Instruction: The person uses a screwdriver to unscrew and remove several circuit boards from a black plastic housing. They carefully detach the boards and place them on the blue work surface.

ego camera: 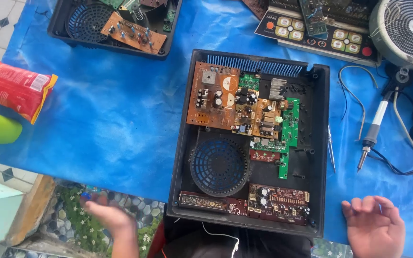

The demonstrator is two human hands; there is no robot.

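An open black appliance case (319, 143) lies on the blue cloth in front of me. It holds a brown circuit board (213, 98), green boards (290, 122), a round black fan grille (220, 166) and a dark board strip (278, 203) along its near edge. My right hand (374, 224) rests palm down on the cloth just right of the case's near corner and holds nothing. My left hand (108, 219) is blurred, off the table's near left edge. A small blue thing (86, 195) shows at its fingertips; whether it is gripped is unclear.
A soldering iron (373, 129) and tweezers (331, 153) lie right of the case, among loose wires. A second black case with a brown board (132, 32) sits far left, a control panel (311, 31) and round coil (407, 28) far right. A red snack bag (13, 88) lies at the left edge.
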